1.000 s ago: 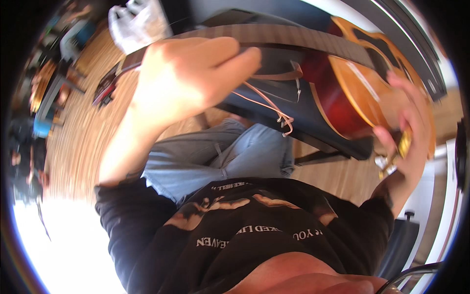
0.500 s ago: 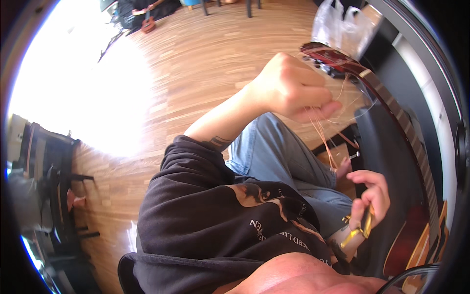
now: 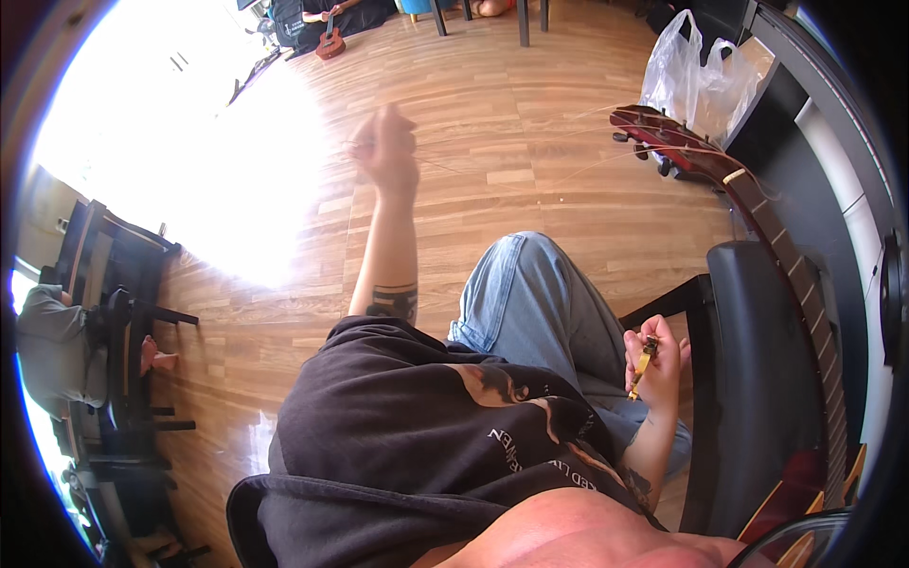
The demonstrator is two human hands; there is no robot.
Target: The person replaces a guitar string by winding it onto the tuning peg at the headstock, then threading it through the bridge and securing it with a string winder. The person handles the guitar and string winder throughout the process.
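Observation:
My left hand (image 3: 385, 156) is stretched out over the floor at the upper left, blurred by motion. Its fingers are closed, and thin guitar strings trail from it, faint against the wood. My right hand (image 3: 660, 358) is bent above my lap, fingers wrapped round a small yellow hand tool (image 3: 644, 367) whose exact kind does not show clearly. To the right a guitar leans with its dark red headstock (image 3: 663, 133) up and its fretted neck (image 3: 791, 256) running down. Loose pale strings stick out from the tuning pegs. Most of the guitar's body is hidden at the lower right.
A black padded bench (image 3: 757, 379) stands beside the guitar neck. Behind the headstock lies a clear plastic bag (image 3: 696, 80). Another person sits at the left on a dark chair (image 3: 104, 331). Far back, someone holds a small ukulele (image 3: 329, 44).
My left hand has swung left, away from the headstock, with the strings. My right hand has moved left and closed more round the yellow tool. The view has shifted slightly.

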